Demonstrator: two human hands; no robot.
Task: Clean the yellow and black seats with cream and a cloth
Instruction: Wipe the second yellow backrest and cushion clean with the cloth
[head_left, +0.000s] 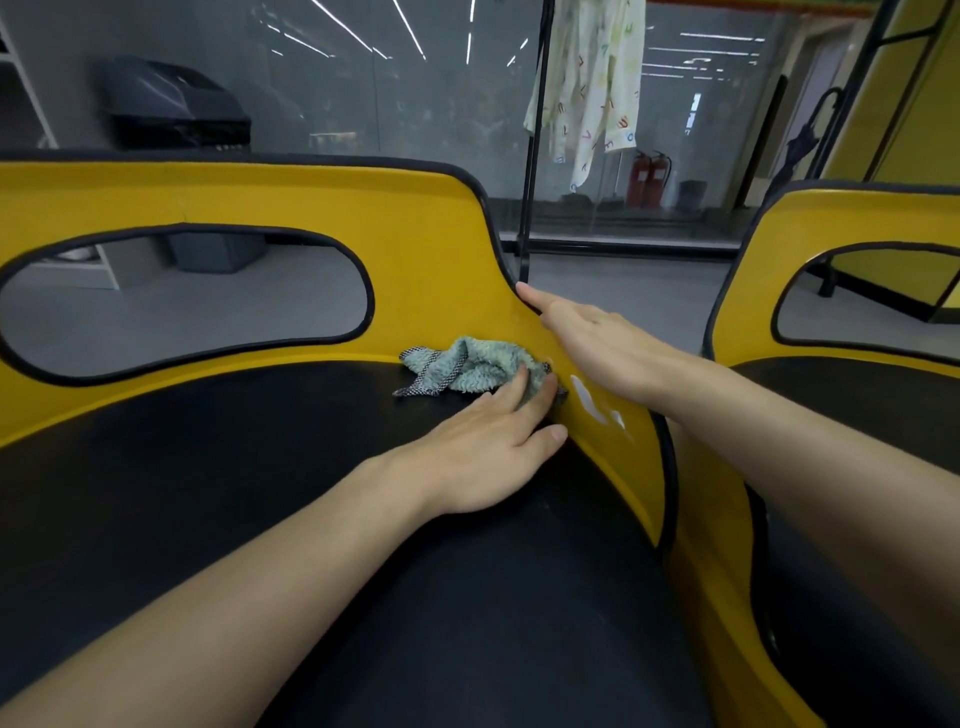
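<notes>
A yellow seat (426, 228) with black trim and a black cushion (260, 493) fills the view. A crumpled light green cloth (467, 366) lies where the cushion meets the yellow right side wall. My left hand (493, 441) lies flat on the cushion, its straight fingers pressing the cloth's near edge against the wall. My right hand (592, 338) rests with straight fingers on the black-trimmed top edge of that wall. White cream smears (589, 402) sit on the yellow wall just right of the cloth.
A second yellow and black seat (831, 270) stands close on the right. A black pole (532, 156) with a hanging patterned garment (592, 78) rises behind the seat. Glass wall, red fire extinguishers (649, 176) and a black bin (171, 104) stand further back.
</notes>
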